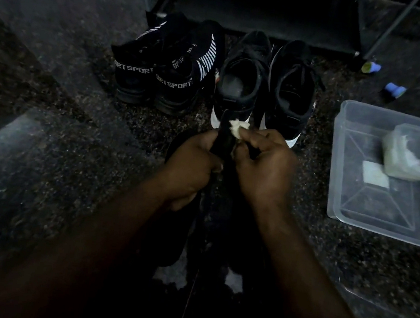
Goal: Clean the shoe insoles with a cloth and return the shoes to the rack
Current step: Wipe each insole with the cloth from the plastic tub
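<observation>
My left hand (193,164) grips a black insole (223,140) that stands up between both hands. My right hand (264,166) pinches a small white cloth (237,129) against the insole's upper part. Behind the hands stand two black sneakers with white soles, the left one (241,83) and the right one (291,89), both with their openings facing me. Left of them sit two black "SPORT" sock shoes (161,72). The black shoe rack (262,13) stands at the back, its bottom shelf dark.
A clear plastic tub (384,208) lies on the speckled floor to the right, holding a smaller clear container (412,156) and a white square. Two small blue objects (395,90) lie near the rack's right leg. Another dark insole lies under my left wrist.
</observation>
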Motion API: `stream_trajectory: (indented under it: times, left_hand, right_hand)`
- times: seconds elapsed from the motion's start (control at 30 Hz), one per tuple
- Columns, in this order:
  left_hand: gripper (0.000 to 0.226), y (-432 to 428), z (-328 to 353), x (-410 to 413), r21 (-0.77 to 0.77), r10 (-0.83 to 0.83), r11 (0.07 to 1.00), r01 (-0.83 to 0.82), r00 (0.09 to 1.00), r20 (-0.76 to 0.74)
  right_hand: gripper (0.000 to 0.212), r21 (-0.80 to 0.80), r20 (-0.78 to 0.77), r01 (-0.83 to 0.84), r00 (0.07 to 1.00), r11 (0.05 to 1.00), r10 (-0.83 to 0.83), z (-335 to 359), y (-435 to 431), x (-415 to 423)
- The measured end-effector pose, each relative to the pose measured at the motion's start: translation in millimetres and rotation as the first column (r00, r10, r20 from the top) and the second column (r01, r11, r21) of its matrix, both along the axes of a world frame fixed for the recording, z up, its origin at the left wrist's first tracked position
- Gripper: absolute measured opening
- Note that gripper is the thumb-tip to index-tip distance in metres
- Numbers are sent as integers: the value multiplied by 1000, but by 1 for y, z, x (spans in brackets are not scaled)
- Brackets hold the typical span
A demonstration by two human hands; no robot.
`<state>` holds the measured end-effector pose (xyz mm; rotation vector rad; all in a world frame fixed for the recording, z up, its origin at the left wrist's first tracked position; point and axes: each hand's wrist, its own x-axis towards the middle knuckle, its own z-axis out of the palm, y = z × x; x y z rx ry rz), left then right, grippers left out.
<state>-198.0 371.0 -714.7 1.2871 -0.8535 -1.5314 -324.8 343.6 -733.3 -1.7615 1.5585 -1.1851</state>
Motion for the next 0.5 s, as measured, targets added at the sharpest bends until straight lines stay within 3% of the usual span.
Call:
stream_trajectory:
  times: [0.13, 0.33, 0.5]
  left_hand:
    - [60, -4, 0, 13, 12, 79, 997, -79, 996, -33]
    - [58, -3, -1, 4, 19, 51, 999, -51, 999, -11]
    - [50, -6, -2, 17, 26, 99, 995, -98, 993, -69]
  right_hand:
    - [26, -57, 15, -142, 990, 988, 143, 3, 11, 19]
    - [26, -15, -39, 49, 998, 999, -49, -1, 0, -1]
    - [26, -57, 30, -126, 991, 990, 128, 4, 14, 24]
